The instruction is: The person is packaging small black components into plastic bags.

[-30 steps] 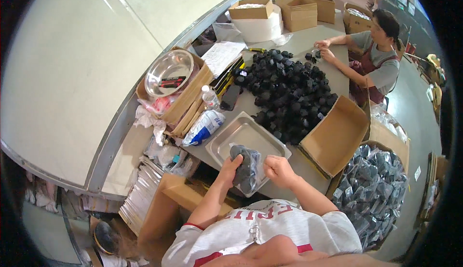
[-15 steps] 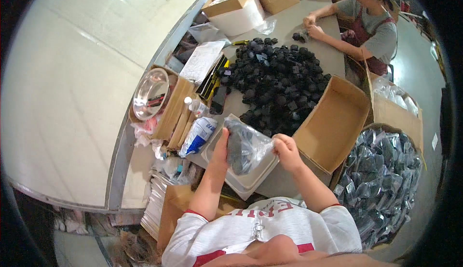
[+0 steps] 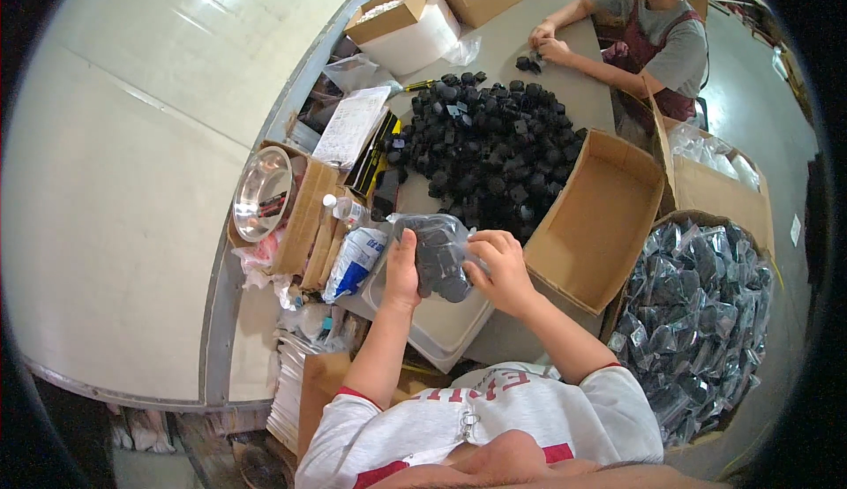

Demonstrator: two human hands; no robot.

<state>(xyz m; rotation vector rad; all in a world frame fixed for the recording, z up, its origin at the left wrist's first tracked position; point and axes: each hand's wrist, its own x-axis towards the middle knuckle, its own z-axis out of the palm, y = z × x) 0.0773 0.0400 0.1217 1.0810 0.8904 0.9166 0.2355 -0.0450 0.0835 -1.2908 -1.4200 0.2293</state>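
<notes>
A clear plastic bag (image 3: 441,255) with black plastic parts in it is held up over a pale plastic tray (image 3: 445,334). My left hand (image 3: 403,270) is closed round the bag's left side, thumb on top. At the opposite side my right hand (image 3: 505,270) has its bent fingers and thumb on the bag's edge. Just beyond the bag lies a large heap of small black plastic parts (image 3: 494,149).
An open cardboard box (image 3: 595,224) stands right of the heap. Beside it a big carton holds many bagged black parts (image 3: 693,330). On the left are a metal bowl (image 3: 263,193), a small bottle (image 3: 348,211) and papers (image 3: 353,127). A co-worker (image 3: 657,39) handles black parts across the table.
The bag has turned so the black parts show more plainly and its loose side is no longer stretched out. My right hand has moved left and up, its fist loosened against the bag.
</notes>
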